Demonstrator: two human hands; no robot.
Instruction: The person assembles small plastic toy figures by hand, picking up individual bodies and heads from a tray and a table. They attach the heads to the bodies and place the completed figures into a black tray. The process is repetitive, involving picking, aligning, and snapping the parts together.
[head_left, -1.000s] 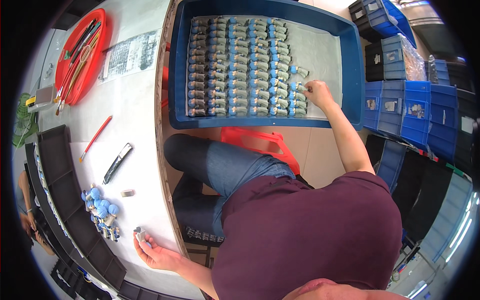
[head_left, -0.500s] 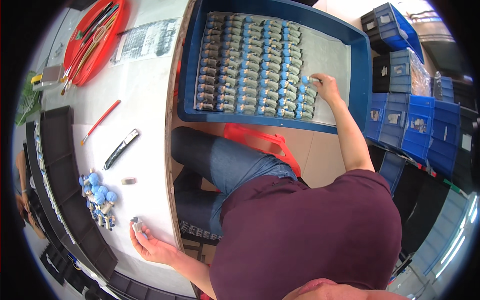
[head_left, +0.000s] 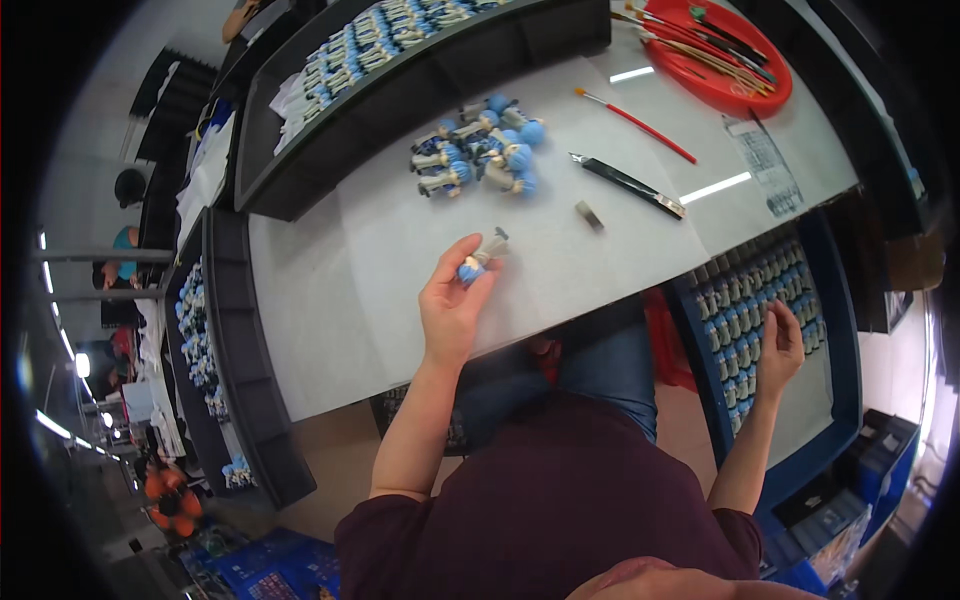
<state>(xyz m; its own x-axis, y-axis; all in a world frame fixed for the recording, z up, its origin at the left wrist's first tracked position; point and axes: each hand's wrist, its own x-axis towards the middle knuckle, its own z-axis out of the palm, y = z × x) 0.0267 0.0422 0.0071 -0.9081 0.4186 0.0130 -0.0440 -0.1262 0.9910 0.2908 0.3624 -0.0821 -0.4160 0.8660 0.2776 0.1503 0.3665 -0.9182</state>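
Note:
My left hand [head_left: 455, 300] rests on the white table [head_left: 330, 290] and pinches a small figurine with a blue head [head_left: 480, 256] between thumb and fingers. A cluster of several similar blue-headed figurines [head_left: 480, 152] lies further back on the table. My right hand [head_left: 782, 348] reaches down to my right over a blue tray [head_left: 835, 400] filled with rows of figurines [head_left: 745, 300]; its fingers are curled at the figurines, and whether it grips one is hidden.
A black-handled knife [head_left: 628, 185], a red-handled brush [head_left: 636, 122] and a small grey block [head_left: 589, 215] lie on the table. A red dish of brushes [head_left: 725, 55] sits far right. Dark trays of figurines [head_left: 400, 60] line the back and left. Blue bins are by the floor.
The view has swung round from the blue tray toward the table. My left hand has lifted a figurine up over the table, while my right hand stays at the blue tray.

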